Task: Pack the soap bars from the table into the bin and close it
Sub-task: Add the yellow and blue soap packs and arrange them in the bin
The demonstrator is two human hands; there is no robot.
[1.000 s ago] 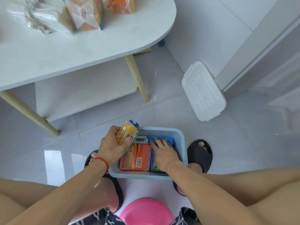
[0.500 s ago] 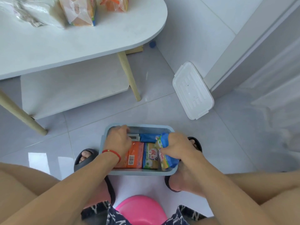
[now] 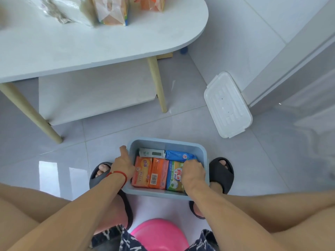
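Observation:
The light-blue bin (image 3: 164, 142) stands on the floor between my feet. Inside lie two orange soap bars (image 3: 150, 173), a green one (image 3: 174, 177), a blue one (image 3: 178, 156) and a white one (image 3: 152, 152). My left hand (image 3: 123, 164) grips the bin's left wall, thumb outside along the rim. My right hand (image 3: 193, 173) is inside at the right wall, fingers curled on a soap bar that it mostly hides. The white lid (image 3: 227, 104) lies on the floor to the right, against the wall. More wrapped soap packs (image 3: 112, 10) sit on the white table (image 3: 90, 42).
The table's wooden legs (image 3: 159, 87) and lower shelf (image 3: 97, 93) stand beyond the bin. Black slippers (image 3: 222, 172) flank the bin on both sides. A pink stool (image 3: 159, 234) is under me. A wall and door frame rise at the right.
My left hand put its yellow soap pack into the bin and moved to the left wall. My right hand lifted a blue-green bar, then pushed it down at the bin's right side.

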